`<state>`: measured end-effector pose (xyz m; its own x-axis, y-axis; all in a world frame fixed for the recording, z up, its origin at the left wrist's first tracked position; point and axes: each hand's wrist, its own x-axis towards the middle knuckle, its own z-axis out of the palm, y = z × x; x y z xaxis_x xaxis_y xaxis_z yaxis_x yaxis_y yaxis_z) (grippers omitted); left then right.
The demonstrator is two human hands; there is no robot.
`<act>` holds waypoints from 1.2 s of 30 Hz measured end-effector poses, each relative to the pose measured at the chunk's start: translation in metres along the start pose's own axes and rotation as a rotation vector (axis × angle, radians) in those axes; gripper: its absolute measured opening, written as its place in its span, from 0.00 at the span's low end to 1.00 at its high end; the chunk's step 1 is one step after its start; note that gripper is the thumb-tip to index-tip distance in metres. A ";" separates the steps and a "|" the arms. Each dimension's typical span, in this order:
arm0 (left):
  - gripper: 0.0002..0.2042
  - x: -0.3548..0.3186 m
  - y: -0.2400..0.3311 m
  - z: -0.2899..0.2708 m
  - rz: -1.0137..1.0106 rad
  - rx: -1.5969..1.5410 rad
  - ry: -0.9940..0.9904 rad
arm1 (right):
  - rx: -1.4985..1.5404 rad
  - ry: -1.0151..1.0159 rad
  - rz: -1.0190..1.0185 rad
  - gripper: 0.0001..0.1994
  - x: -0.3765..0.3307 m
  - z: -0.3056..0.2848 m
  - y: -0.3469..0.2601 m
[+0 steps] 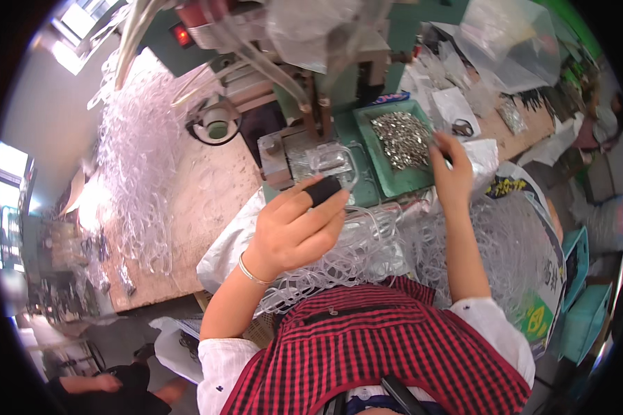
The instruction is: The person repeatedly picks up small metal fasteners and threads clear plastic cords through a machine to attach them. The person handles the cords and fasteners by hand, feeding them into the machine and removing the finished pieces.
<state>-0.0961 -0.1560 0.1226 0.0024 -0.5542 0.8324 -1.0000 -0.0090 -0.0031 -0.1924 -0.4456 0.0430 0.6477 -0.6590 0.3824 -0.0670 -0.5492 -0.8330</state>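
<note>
A heap of clear plastic loops [135, 159] lies at the far left of the bench, within reach. The left hand [294, 232], one finger in a black sleeve [323, 189], pinches a clear plastic piece [333, 160] against the press block [278, 159], apparently to seat it. The green tray [387, 181] keeps small metal parts [403, 138] together beside the press. The right hand [451, 169] reaches into the tray with fingertips drawn together; whether they hold a part cannot be told.
</note>
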 end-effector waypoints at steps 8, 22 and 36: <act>0.11 -0.013 0.010 -0.001 -0.140 -0.098 0.006 | -0.561 -0.029 -0.365 0.10 0.002 0.039 -0.008; 0.10 -0.086 -0.050 -0.131 -1.002 0.260 0.231 | -0.607 -0.132 -0.818 0.05 0.044 0.062 -0.014; 0.05 -0.155 -0.083 -0.099 -0.961 0.370 0.231 | 0.017 -0.091 -0.048 0.08 -0.016 -0.010 -0.029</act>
<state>-0.0145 0.0124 0.0488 0.7514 -0.0073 0.6598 -0.5131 -0.6352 0.5773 -0.2087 -0.4245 0.0649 0.7163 -0.5822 0.3846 -0.0218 -0.5696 -0.8216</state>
